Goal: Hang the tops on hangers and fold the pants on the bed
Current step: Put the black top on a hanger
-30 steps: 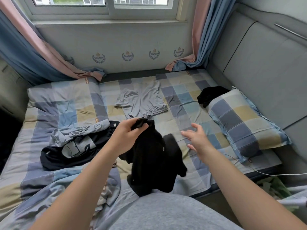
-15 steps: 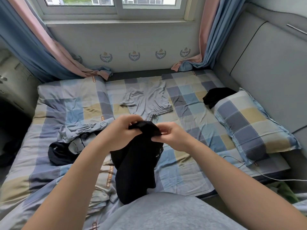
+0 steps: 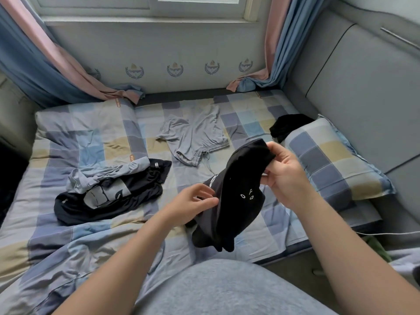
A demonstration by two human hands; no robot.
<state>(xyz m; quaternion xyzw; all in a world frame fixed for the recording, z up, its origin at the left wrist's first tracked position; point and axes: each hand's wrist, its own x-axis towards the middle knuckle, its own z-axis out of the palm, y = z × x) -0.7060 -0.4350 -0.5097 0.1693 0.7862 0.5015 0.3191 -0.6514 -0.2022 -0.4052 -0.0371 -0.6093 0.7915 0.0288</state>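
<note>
The limp black cloth garment [image 3: 236,192] ran diagonally from centre-right to lower centre of frame. The right hand [image 3: 284,176] gripped its upper end; the left hand [image 3: 193,205] pinched its middle edge

The black garment [image 3: 238,201] at centre right carries small white lettering, and the bed sheet [image 3: 250,123] is checked in blue, grey and pale yellow — the pillow [image 3: 329,162] at right repeats that check. Upper centre lie light grey shorts [image 3: 193,137]; at left, a black top [image 3: 141,194] with a grey print. Pink-and-blue curtains [image 3: 276,53] flank a pale wall [image 3: 159,46] — dotted with blue-grey crests.
</note>
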